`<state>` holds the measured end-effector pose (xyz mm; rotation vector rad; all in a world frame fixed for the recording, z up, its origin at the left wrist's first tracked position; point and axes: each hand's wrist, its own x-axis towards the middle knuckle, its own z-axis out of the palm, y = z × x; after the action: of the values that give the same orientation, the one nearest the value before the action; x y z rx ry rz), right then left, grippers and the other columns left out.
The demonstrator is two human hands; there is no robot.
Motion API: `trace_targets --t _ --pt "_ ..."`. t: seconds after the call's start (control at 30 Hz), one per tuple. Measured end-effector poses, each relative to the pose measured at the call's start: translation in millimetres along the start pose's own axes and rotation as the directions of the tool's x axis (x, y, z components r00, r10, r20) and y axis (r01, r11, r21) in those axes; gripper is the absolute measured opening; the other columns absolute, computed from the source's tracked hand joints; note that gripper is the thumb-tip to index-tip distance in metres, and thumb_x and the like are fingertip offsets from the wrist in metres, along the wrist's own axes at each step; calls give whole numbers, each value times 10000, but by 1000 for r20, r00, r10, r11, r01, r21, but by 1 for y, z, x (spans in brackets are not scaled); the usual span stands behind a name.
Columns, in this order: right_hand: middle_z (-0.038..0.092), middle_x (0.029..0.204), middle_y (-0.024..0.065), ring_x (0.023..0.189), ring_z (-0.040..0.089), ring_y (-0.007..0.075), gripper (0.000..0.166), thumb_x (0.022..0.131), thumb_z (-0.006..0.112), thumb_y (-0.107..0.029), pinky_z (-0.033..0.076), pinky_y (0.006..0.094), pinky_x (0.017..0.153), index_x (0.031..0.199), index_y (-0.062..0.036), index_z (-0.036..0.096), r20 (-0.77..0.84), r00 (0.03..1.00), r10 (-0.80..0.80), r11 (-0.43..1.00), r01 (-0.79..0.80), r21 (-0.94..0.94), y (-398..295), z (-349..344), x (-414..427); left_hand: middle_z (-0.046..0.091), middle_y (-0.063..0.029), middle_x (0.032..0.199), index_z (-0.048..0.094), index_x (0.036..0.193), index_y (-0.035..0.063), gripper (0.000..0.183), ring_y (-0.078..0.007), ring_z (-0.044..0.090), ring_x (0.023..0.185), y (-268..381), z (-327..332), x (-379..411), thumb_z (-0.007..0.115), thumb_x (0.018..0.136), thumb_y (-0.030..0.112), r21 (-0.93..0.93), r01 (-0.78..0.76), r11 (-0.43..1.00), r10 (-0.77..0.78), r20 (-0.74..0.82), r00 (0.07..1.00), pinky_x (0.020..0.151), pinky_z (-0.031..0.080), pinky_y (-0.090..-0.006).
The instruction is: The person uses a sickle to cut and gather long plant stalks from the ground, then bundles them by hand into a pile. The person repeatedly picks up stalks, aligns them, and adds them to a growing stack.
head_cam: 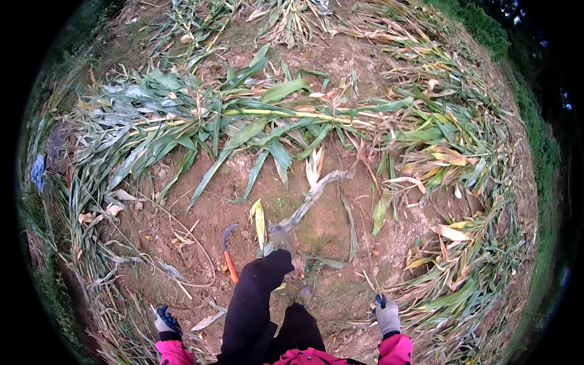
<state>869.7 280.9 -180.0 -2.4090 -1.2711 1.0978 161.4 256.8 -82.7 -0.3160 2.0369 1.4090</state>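
My left hand (167, 320), in a grey and dark blue work glove, is low at the left with its fingers curled; a thin pale stalk shows beside it. My right hand (387, 314), in a matching glove, is closed on thin dry stalks (375, 284) at the lower right. A sickle with an orange handle (231, 266) and a curved blade lies on the soil to the left of my forward foot. Just right of the sickle is a yellow-green corn husk (259, 221). A long vine (212, 267) curves across the soil at the left.
Cut corn stalks (273, 112) lie in a row ahead, and leafy heaps (461, 292) curve along the right. More stalks (86, 219) are piled at the left, near a blue cloth-like item (38, 173). A long dry leaf (315, 194) lies by my forward foot.
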Motion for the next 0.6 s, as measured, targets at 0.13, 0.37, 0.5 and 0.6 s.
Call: trace_targets --t 0.13,0.37,0.5,0.6 --pt "612 676 124 551 606 212 192 834 552 -136 475 336 526 975 -20 612 -42 992 -119 988 114 -102 -120 -42 92 383 50 515 576 964 92 257 -74 333 376 24 108 14 506 893 329 -82 -66 994 60 -74 995 344 296 -234" --pt "624 786 209 767 598 378 269 848 513 -268 473 451 703 936 -36 616 -90 994 -65 915 24 -402 -346 -142 237 329 60 485 565 1090 111 346 -73 290 352 111 323 26 476 904 388 -300 73 951 -80 -10 997 323 247 -236" --pt "629 859 206 809 605 367 243 816 545 -197 475 435 730 1007 -55 592 -238 947 -216 851 64 -521 -460 -216 296 329 66 486 559 1100 114 318 -61 286 355 204 388 13 452 928 359 -291 -104 951 96 -43 995 326 238 -232" --pt "632 867 203 824 604 363 304 830 534 -207 478 435 738 1086 -45 568 -293 905 -309 851 126 -510 -521 -267 333 361 57 486 535 1166 96 309 -60 303 349 276 437 4 486 923 282 -343 -212 915 218 -22 976 319 256 -221"
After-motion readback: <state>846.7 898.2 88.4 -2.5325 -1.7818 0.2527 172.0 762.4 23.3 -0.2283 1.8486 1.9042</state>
